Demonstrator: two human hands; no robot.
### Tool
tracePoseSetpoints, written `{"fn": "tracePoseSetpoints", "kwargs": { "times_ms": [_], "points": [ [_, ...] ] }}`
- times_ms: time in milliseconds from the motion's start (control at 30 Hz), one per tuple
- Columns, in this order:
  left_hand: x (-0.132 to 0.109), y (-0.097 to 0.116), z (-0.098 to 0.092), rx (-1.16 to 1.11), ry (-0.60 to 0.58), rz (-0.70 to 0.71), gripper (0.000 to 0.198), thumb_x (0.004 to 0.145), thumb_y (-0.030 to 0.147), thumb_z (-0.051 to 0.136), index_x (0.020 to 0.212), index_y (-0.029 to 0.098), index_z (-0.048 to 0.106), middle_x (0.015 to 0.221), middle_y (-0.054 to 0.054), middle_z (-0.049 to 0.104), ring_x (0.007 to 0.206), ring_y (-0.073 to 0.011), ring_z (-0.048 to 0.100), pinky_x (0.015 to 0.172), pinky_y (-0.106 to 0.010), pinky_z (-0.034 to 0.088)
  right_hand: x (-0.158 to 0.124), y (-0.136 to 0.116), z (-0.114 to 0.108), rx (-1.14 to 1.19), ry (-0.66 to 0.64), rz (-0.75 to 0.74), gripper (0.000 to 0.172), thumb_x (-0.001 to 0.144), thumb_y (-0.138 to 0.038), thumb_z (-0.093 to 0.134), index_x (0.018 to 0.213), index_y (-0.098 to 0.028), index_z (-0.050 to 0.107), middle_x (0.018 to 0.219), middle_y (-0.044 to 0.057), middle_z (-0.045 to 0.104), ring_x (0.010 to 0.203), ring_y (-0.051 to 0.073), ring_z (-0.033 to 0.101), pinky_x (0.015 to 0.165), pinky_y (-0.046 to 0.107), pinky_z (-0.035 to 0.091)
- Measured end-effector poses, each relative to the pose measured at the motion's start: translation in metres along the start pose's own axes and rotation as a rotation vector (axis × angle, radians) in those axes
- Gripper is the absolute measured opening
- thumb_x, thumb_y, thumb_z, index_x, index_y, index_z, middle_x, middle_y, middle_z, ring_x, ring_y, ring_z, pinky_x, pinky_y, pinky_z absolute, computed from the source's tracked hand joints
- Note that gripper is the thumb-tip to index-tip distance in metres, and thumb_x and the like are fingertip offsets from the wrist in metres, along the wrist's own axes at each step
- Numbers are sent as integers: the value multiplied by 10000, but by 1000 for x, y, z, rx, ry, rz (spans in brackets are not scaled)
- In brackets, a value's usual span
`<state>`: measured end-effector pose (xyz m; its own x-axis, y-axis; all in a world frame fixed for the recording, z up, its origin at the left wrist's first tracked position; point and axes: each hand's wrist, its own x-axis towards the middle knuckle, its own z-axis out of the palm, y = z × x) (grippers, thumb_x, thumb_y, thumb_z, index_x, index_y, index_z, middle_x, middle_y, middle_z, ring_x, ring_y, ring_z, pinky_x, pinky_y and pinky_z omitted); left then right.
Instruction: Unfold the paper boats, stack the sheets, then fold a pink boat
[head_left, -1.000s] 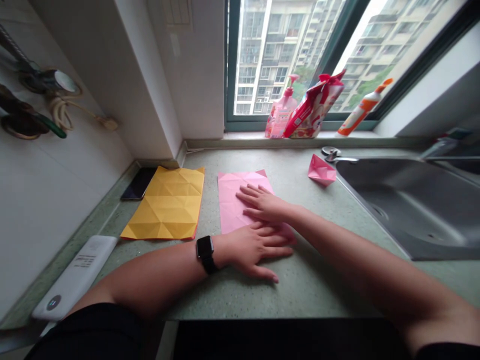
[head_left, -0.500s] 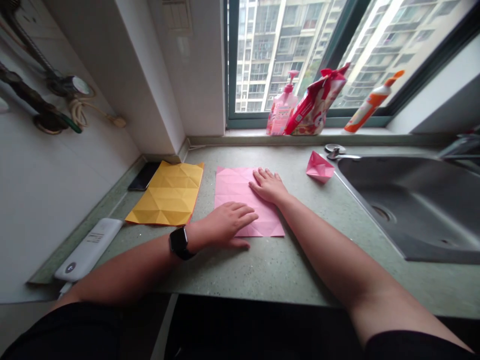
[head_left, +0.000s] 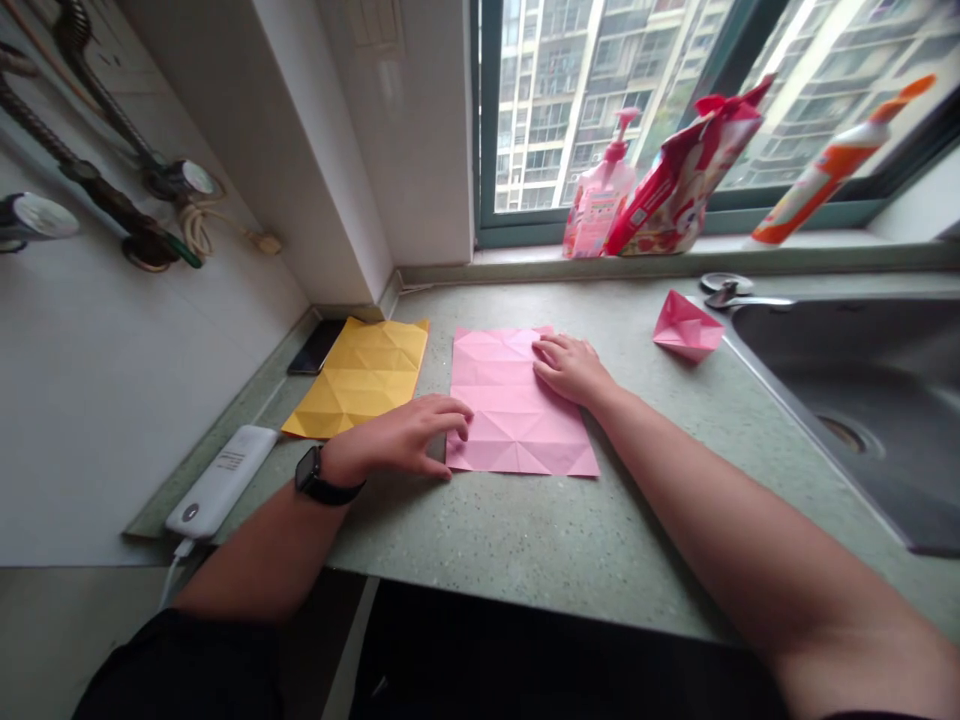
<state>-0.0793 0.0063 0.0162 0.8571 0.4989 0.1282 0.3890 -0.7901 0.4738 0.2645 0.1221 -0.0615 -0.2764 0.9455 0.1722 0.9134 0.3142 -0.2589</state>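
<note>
A creased sheet of pink paper (head_left: pixel 517 420) lies flat on the speckled green counter (head_left: pixel 517 525). At its lower left edge is my left hand (head_left: pixel 412 435), fingers apart and curved, with fingertips over the paper's side and a dark watch on the wrist. My right hand (head_left: pixel 576 370) rests on the upper right edge of the sheet with its fingers stretched out. Neither hand grips anything. To the left, a creased yellow sheet (head_left: pixel 367 375) lies on the counter, partly behind my left hand. A folded pink paper piece (head_left: pixel 688 327) stands farther right, near the sink.
A dark phone (head_left: pixel 317 348) and a white power bank (head_left: pixel 223 482) with a cable lie along the left wall. The metal sink (head_left: pixel 862 375) is at the right. A pump bottle (head_left: pixel 598 205), a red bag (head_left: pixel 686 180) and an orange bottle (head_left: pixel 825 180) stand on the windowsill.
My left hand has slid left from the middle of the pink sheet to its edge, baring more creases. My right hand has shifted to the sheet's right edge. The view has turned slightly.
</note>
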Motion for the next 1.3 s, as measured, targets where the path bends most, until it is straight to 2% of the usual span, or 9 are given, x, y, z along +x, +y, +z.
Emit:
{"fn": "tracePoseSetpoints", "kwargs": {
  "times_ms": [133,267,467,667,900,1000,1167,1233,1300],
  "points": [
    [1,-5,-2,-44,41,25,118,937,172,765,1049,202,743,1418,-142,685,1310,-280,659,1146,-430,529,-1,-2,-4,-10,-22,9,553,1054,-439,468,1528,-238,668,1686,129,550,1559,413,466,1287,715,321],
    [5,-7,1,-57,82,41,25,989,183,713,981,190,736,1340,-147,715,1227,-263,695,1091,-423,557,-2,-3,-6,-12,-27,11,546,1052,-437,482,1520,-237,679,1679,128,559,1560,410,470,1285,688,339],
    [5,-3,-2,-148,134,39,112,1036,145,624,1065,194,721,1235,-126,754,1148,-231,723,1023,-395,587,-5,1,-7,2,-40,-27,543,1045,-457,519,1523,-255,682,1653,123,590,1569,402,462,1289,653,355],
    [0,7,-16,-264,221,-69,116,1054,222,627,1086,183,731,1056,-81,782,979,-193,738,900,-317,589,-20,-8,-18,-47,-150,-64,623,1034,-581,590,1583,-287,619,1733,113,492,1611,430,406,1299,663,349],
    [-1,8,-16,-481,393,-144,247,1028,410,721,957,176,684,884,-50,718,821,-172,702,779,-294,588,-47,-23,-55,-14,-269,-248,666,936,-644,701,1469,-245,730,1578,169,649,1478,439,564,1247,659,405],
    [1,3,-10,-639,495,-210,376,1003,546,748,988,185,646,824,-18,662,718,-145,671,664,-255,569,-62,-22,-64,168,-175,-260,657,1023,-742,483,1307,-257,823,1445,149,747,1408,405,631,1231,633,436],
    [10,-4,-1,-655,712,-376,427,944,589,789,988,208,601,830,12,627,670,-126,643,577,-220,560,-85,-14,-67,730,-5,-18,1044,1020,-854,13,1256,-250,831,1256,134,827,1251,356,745,1112,561,565],
    [13,-4,1,-557,792,-438,371,963,551,758,986,216,600,845,10,633,697,-138,662,589,-228,574,-91,-13,-67,824,23,-24,1015,994,-915,100,1194,-252,842,1190,132,842,1206,364,762,1075,549,587],
    [15,-4,3,-420,829,-489,291,989,494,712,976,222,608,854,5,651,721,-150,683,607,-236,575,-93,-14,-66,817,52,-39,832,975,-924,368,1073,-254,850,1090,116,852,1102,352,783,1008,510,607]
  ]
}}
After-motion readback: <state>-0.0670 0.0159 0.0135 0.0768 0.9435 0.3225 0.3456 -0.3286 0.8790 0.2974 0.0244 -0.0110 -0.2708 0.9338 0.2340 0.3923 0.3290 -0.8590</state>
